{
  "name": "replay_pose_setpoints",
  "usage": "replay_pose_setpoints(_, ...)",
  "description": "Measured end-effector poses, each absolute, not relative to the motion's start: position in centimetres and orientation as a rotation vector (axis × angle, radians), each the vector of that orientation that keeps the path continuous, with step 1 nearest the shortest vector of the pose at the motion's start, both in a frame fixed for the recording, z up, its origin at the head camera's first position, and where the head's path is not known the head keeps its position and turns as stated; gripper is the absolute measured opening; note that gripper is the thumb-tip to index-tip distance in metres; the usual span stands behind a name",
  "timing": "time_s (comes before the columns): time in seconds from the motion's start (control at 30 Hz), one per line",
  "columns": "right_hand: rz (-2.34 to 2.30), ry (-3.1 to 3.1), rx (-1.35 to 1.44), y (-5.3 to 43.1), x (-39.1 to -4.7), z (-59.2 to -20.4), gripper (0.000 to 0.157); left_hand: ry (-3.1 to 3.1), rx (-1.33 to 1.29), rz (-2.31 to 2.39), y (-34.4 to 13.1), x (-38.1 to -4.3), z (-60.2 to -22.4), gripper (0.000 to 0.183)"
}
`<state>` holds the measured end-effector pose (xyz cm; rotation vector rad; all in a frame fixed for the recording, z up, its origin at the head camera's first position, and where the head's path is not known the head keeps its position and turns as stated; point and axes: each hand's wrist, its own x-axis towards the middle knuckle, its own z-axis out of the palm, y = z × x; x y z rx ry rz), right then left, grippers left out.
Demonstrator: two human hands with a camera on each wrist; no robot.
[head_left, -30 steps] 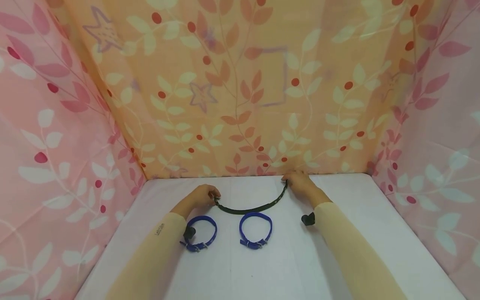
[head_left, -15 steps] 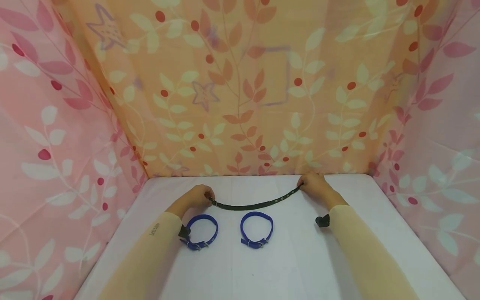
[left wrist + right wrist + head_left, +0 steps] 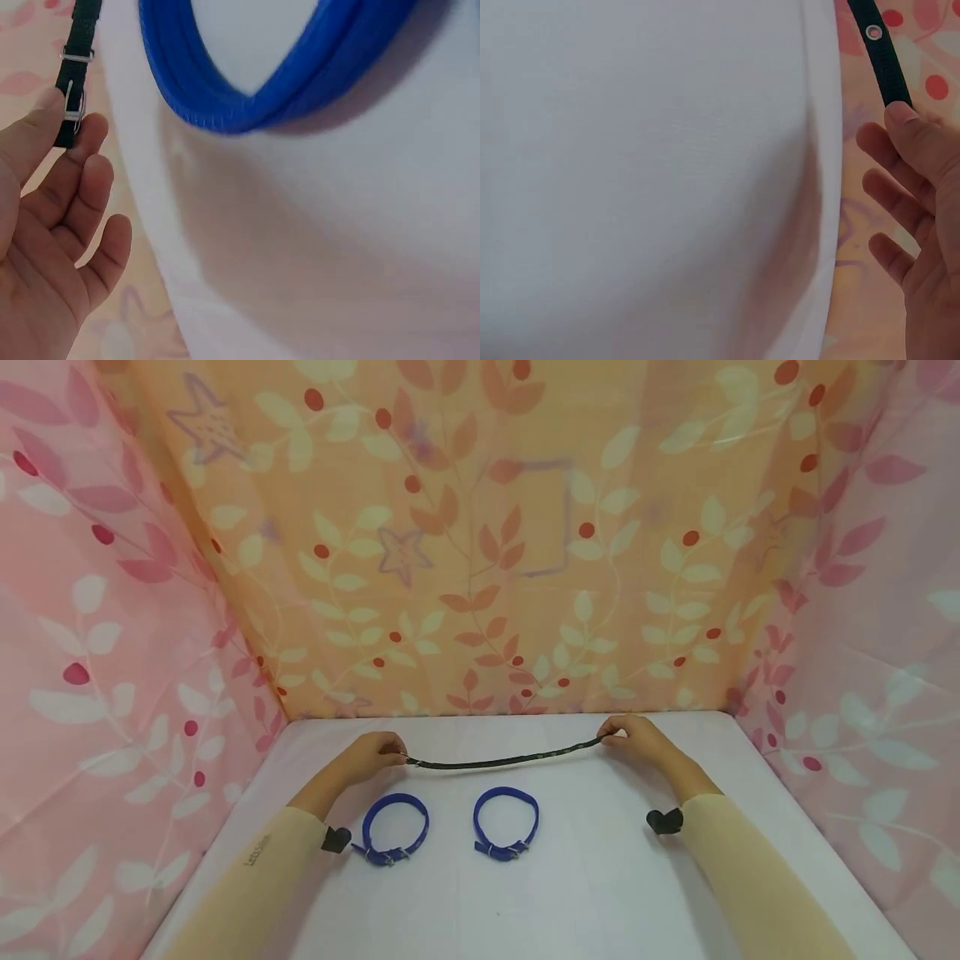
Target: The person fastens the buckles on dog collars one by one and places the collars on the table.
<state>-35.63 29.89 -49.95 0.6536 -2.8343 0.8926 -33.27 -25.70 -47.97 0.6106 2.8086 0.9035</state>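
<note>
A slim, dark green strap of woven-looking material [image 3: 487, 765] stretches across the centre of the head view, just above the blue loops in the frame, in a shallow sagging curve. Its left end, upper left in the left wrist view, carries a silver metal buckle with a prong [image 3: 84, 105] and, a little further up, a narrow metal keeper [image 3: 77, 54]. Towards its right end run small holes; one silver-rimmed eyelet [image 3: 874, 26] shows clearly at the upper right of the right wrist view. Whether the strap touches the tabletop cannot be told.

The left hand [image 3: 367, 756] pinches the buckle end between thumb and forefinger, the other fingers loosely bent and spread. The right hand [image 3: 637, 739] pinches the opposite tip with its thumb against the fingers, the rest slightly curled and apart.

Below the strap, on the white cloth-covered tabletop [image 3: 585, 893], lie two round, buckled blue bands: the left blue loop [image 3: 386, 857] at lower left of centre, the right blue loop [image 3: 504, 853] nearer the middle. Both have their silver buckles towards the bottom of the frame.
</note>
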Motion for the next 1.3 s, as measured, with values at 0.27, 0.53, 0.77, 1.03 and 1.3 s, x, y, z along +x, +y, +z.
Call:
replay_pose_setpoints(0.27, 1.001, -2.808, 0.581, 30.1, -33.2, -48.4, 0.009, 2.839, 0.545, 1.127, -26.5, -30.5, -46.2, 0.008)
replay_pose_setpoints(0.53, 1.112, -2.718, 0.524, 30.1, -30.6, -47.2, 0.017, 2.805, 0.477, 1.384, -26.9, -28.7, -44.7, 0.017)
replay_pose_setpoints(0.77, 1.214, -2.627, 0.486, 30.2, -27.8, -45.8, 0.017, 2.751, 0.353, 1.666, -26.7, -26.6, -43.2, 0.028)
replay_pose_setpoints(1.03, 1.463, -2.462, 0.449, 29.8, -24.8, -44.6, 0.023, 2.720, 0.279, 1.849, -25.7, -24.0, -42.5, 0.032)
replay_pose_setpoints(1.3, 1.835, -2.076, 0.676, 28.2, -22.0, -43.0, 0.016, 2.692, 0.174, 2.140, -23.9, -21.5, -41.0, 0.033)
